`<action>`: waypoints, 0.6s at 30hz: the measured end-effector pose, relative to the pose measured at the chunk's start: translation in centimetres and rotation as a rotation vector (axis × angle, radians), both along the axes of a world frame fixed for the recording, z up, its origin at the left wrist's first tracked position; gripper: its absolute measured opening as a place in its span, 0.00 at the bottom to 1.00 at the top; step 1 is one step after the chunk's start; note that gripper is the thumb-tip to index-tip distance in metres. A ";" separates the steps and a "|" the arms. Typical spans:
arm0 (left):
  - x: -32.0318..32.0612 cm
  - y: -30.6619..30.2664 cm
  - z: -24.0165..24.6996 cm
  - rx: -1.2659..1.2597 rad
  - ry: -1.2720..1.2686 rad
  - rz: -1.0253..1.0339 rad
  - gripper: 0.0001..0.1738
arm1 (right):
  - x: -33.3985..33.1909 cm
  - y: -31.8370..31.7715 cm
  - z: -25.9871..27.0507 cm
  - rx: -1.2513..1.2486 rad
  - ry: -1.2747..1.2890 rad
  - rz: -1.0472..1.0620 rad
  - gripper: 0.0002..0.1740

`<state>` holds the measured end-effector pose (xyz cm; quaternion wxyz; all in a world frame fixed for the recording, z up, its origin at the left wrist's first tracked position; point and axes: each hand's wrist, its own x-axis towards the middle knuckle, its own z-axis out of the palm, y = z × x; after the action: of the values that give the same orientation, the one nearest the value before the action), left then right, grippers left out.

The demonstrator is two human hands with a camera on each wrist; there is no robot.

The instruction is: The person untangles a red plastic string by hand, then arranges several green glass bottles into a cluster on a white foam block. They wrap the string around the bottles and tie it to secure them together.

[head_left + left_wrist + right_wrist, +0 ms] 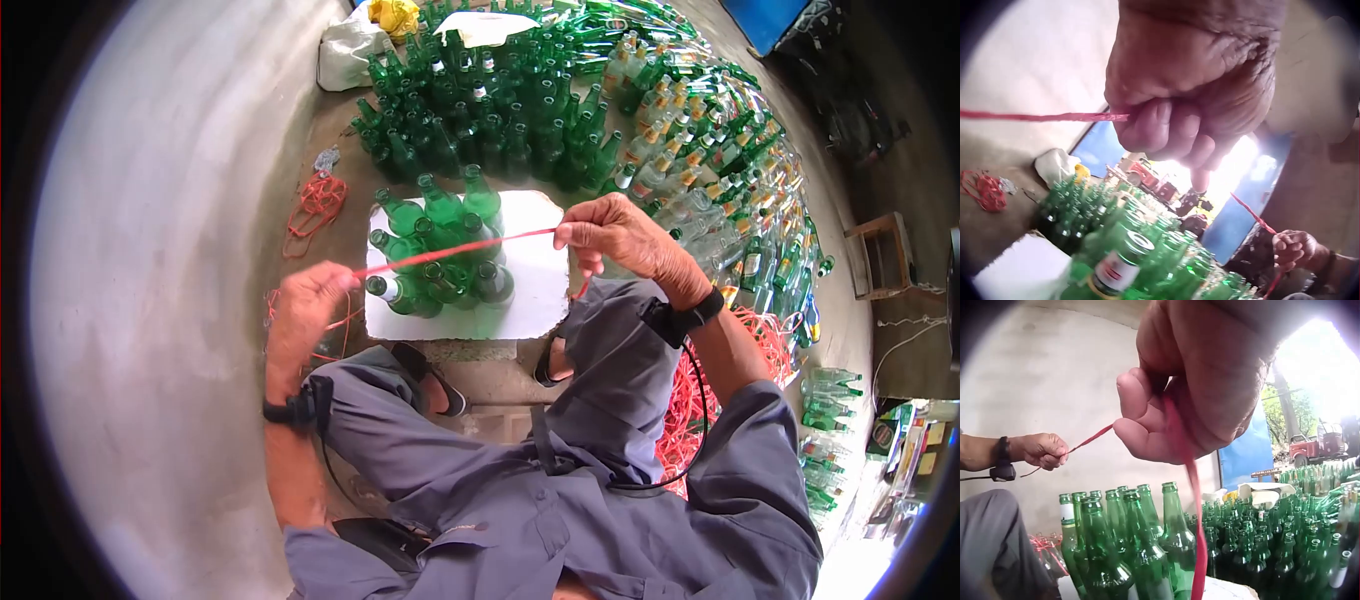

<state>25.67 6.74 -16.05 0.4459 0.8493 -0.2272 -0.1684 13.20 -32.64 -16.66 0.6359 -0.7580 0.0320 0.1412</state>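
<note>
So there's a thin red plastic-looking strip [440, 254] pulled pretty much straight between the person's two hands, crossing over a tight little bunch of green glass bottles [440, 210] in the head view; can't tell if it touches them. Left hand [316, 295] has its fingers curled in and is gripping one part, and the right hand [620, 235] pinches another, with a tail dangling below it. The bottles stand upright on a rough-edged white board [535, 290] in front of the seated person's knees. One near bottle has a white label. Farther out, a red stringy tangle [320, 203] lies on the floor, and a big crowd of green bottles [490, 130] stands beyond the board.
</note>
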 end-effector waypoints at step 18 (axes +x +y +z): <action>13.9 -1.9 -13.8 -0.111 0.199 0.309 0.17 | 13.4 0.5 -10.6 0.232 -0.049 -0.542 0.14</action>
<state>39.54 4.86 -29.85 0.5328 0.8274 -0.0576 -0.1682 26.60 -32.13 -27.28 0.7334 -0.6473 0.2016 -0.0492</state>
